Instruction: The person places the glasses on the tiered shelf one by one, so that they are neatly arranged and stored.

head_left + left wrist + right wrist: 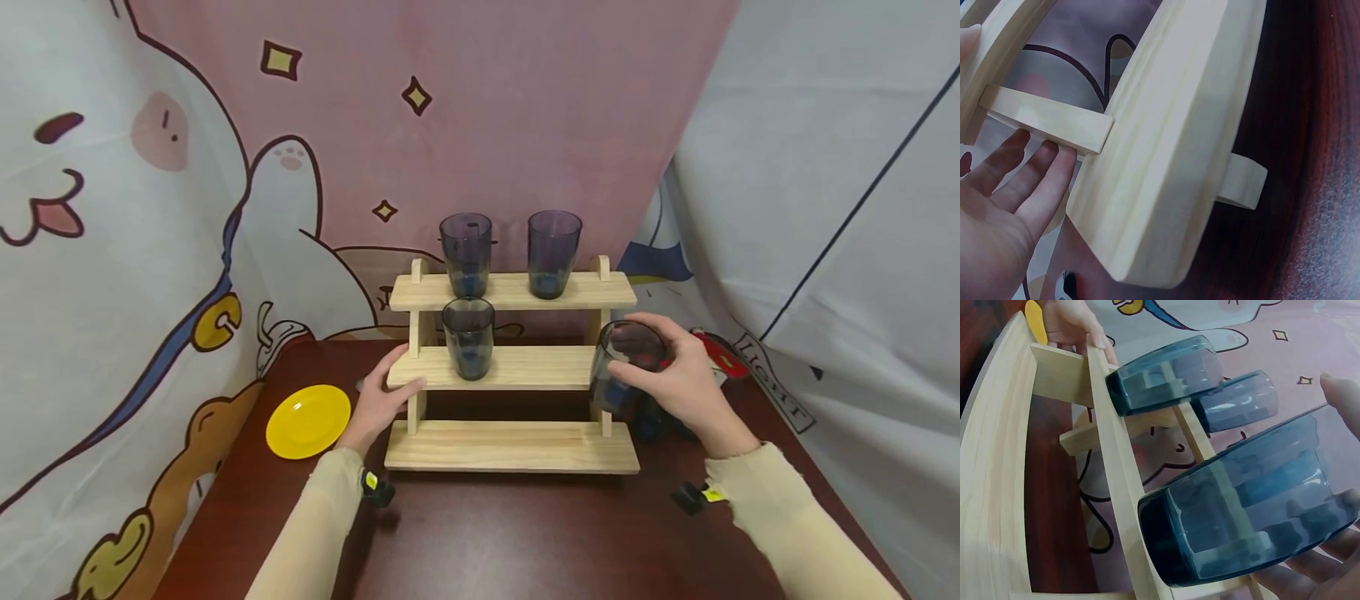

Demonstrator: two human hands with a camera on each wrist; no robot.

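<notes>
A three-tier wooden display rack point(517, 450) stands on the table. My left hand point(375, 407) holds the left end of its middle shelf point(540, 367), thumb over the front edge. In the left wrist view, the left fingers point(1041, 178) touch a wooden upright point(1047, 119). My right hand point(686, 383) grips a dark clear drinking glass point(1241, 506) at the right end of the middle shelf; whether its base touches the wood I cannot tell. A similar glass point(470, 342) stands on that shelf's left part. Two more glasses, one left point(465, 250) and one right point(553, 250), stand upright on top.
On the dark red table point(510, 533), a yellow plate point(307, 421) lies left of the rack. Dark glassy objects point(651, 419), partly hidden, sit behind my right hand, near a red item point(723, 357). Printed cloth point(510, 125) hangs behind and at both sides.
</notes>
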